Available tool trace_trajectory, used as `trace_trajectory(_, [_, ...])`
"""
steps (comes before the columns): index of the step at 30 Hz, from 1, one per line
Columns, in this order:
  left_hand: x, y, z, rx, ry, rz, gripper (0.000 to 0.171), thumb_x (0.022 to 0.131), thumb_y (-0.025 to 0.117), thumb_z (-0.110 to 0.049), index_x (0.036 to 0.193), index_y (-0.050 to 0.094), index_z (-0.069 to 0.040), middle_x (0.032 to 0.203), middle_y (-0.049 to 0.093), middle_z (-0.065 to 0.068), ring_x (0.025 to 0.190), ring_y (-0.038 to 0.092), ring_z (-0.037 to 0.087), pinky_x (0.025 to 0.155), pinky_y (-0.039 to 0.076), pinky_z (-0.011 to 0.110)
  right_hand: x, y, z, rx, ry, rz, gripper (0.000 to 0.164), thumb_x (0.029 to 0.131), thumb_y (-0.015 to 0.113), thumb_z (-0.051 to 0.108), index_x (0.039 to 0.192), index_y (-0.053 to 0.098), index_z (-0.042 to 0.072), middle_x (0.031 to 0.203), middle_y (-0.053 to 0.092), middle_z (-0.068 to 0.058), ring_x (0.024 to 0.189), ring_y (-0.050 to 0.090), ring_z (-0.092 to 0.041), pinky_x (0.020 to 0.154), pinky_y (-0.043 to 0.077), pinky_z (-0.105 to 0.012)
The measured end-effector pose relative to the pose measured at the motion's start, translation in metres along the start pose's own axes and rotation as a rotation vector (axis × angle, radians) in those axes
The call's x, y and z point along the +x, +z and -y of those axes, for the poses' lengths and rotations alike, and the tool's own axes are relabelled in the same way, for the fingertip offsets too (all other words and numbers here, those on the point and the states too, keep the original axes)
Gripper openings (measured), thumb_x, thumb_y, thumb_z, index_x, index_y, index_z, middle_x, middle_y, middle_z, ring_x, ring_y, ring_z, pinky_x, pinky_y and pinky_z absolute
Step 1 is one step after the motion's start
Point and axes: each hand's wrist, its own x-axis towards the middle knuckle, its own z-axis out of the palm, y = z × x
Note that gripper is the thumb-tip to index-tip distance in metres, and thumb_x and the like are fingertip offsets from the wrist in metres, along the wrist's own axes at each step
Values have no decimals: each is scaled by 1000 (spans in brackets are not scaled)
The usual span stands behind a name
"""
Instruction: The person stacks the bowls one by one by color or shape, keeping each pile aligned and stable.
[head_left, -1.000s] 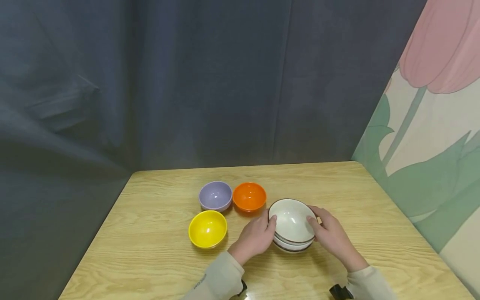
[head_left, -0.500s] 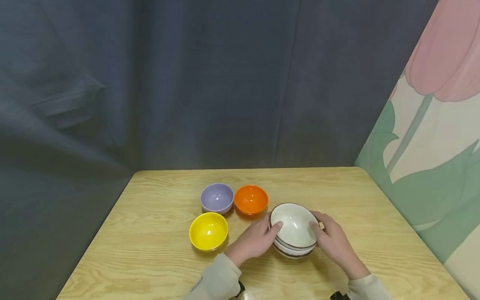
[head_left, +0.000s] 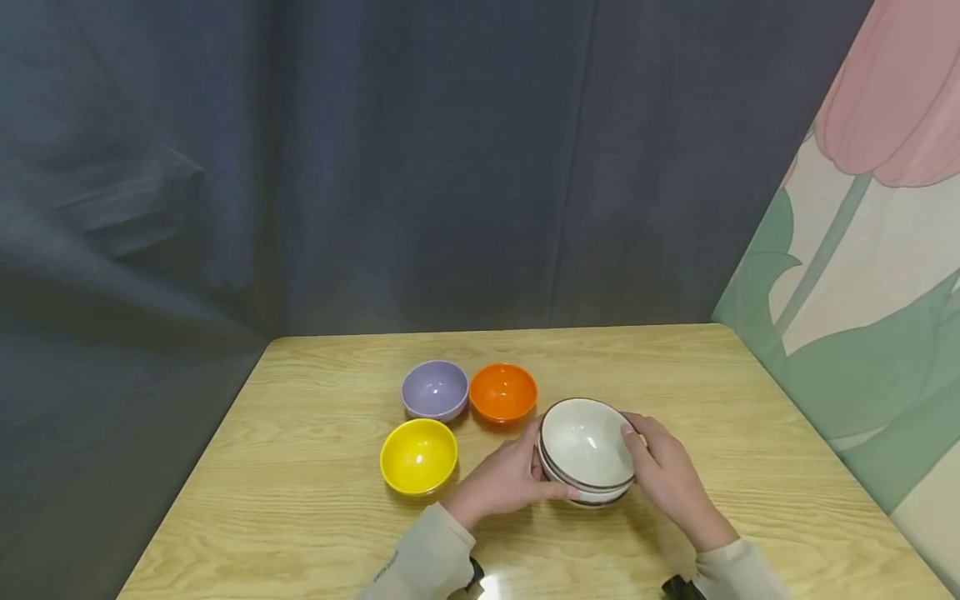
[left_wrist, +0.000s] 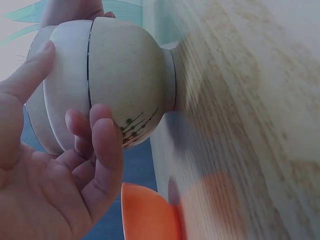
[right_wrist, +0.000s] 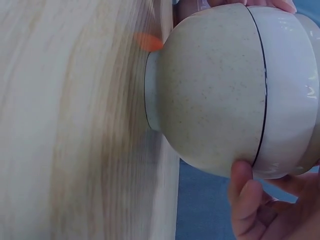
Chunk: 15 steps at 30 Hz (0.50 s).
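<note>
A stack of nested bowls (head_left: 588,446), pale inside with thin dark brown rims, stands at the right of the group in the head view. My left hand (head_left: 513,477) grips its left side, thumb across the front of a lower bowl and fingertips around the rims. My right hand (head_left: 667,471) holds the right side, its thumb over the top bowl's rim. In the left wrist view, the lowest bowl (left_wrist: 127,65) is speckled beige with a dark green sprig pattern; its foot is right at the wooden surface. Above it sits a smooth white middle bowl (left_wrist: 67,82).
Behind and left of the stack are an orange bowl (head_left: 503,392), a purple bowl (head_left: 435,390) and a yellow bowl (head_left: 418,457), set close together on the wooden table (head_left: 300,517). A dark curtain (head_left: 450,167) hangs behind; a flower-painted wall (head_left: 900,333) borders the right.
My left thumb has slid off the top bowl's rim, down to the front of a lower bowl. The right hand keeps hold of the stack. The coloured bowls stay put.
</note>
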Motion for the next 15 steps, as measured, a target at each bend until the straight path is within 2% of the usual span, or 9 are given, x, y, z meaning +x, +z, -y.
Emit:
trace_trajectory(7, [-1, 2, 2, -4, -19, 12, 101, 77, 81, -57, 157, 25, -30, 143, 52, -4, 111, 53, 7, 103, 45, 34, -1, 2, -2, 24, 37, 4, 38, 107, 40, 18, 136, 56, -2, 128, 60, -24, 75, 60, -17, 61, 50, -28])
trace_trajectory(11, [-2, 2, 1, 9, -25, 9, 103, 77, 80, -59, 158, 23, -30, 144, 52, -3, 113, 54, 8, 104, 45, 35, 0, 4, -2, 7, 17, -21, 36, 106, 41, 16, 134, 58, -1, 126, 62, -22, 84, 61, -21, 65, 50, -30])
trace_trajectory(15, [-1, 1, 1, 31, -27, 4, 104, 77, 79, -60, 158, 21, -31, 145, 53, -2, 114, 54, 8, 104, 45, 36, 0, 4, -2, -12, -14, -53, 35, 105, 42, 14, 131, 60, 0, 120, 65, -19, 95, 62, -28, 76, 50, -39])
